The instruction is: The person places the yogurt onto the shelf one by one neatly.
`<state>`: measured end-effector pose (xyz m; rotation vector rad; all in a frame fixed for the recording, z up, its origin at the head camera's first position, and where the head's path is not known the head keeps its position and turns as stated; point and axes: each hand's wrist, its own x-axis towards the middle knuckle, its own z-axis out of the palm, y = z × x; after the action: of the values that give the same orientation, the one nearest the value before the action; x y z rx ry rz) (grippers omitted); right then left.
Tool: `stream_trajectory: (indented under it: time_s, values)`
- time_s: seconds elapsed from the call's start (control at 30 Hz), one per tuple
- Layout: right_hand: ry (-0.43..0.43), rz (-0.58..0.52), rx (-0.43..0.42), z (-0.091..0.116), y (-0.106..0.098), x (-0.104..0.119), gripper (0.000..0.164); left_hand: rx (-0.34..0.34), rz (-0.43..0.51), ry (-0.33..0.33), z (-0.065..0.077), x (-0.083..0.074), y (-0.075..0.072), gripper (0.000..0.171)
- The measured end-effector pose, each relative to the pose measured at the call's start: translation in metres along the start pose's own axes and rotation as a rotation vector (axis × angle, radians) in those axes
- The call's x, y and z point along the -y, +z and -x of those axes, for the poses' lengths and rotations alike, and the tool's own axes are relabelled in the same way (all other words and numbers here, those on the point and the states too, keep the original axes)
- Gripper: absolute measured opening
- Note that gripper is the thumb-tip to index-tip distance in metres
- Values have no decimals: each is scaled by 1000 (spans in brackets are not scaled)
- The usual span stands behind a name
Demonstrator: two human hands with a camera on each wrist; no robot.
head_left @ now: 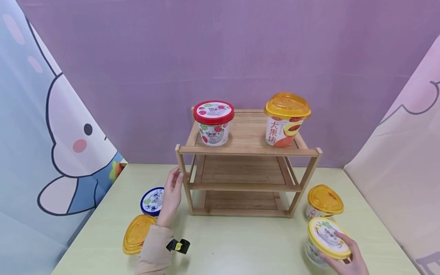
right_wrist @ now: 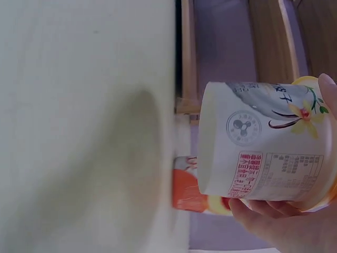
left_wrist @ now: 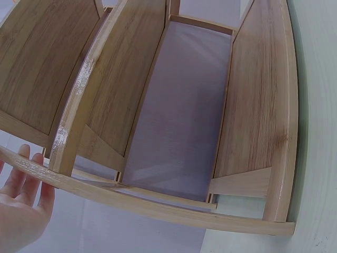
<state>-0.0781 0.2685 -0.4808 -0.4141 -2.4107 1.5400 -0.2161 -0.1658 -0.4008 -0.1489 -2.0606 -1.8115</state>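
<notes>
My right hand (head_left: 350,258) grips a white tub with a yellow lid (head_left: 330,237), thumb and fingers spread about its lid end. In the right wrist view the tub (right_wrist: 263,142) is raised off the table, its shadow falling beside it, and vanilla flowers show on its side. My left hand (head_left: 173,193) is at the left front post of a three-tier wooden shelf (head_left: 247,172). Its fingers (left_wrist: 29,187) reach behind that post, with fingertips showing past it. On the top tier stand a red-lidded tub (head_left: 214,124) and an orange-lidded fruit cup (head_left: 287,120).
Left of the shelf, a blue-lidded tub (head_left: 152,201) and an orange-lidded cup (head_left: 137,235) stand beside my left forearm, partly hidden by it. Another orange-lidded cup (head_left: 324,200) is just behind the held tub. A purple cloth (head_left: 137,76) hangs behind the table.
</notes>
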Motion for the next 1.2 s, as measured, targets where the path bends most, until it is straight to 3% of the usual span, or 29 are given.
stream_trajectory:
  time_s: [0.47, 0.6, 1.0, 1.2]
  values:
    - [-199, 142, 90, -8, 4, 45, 72, 35, 9, -39, -1, -2, -2, 38]
    - [-261, 145, 106, -11, 6, 57, 72, 27, 12, -34, -1, -2, -2, 38]
    - [-300, 84, 196, -19, 19, 94, 74, 41, 17, -45, 0, 0, -2, 39]
    - [-361, 69, 202, -23, 28, 107, 73, 36, 15, -45, 0, 0, -2, 40]
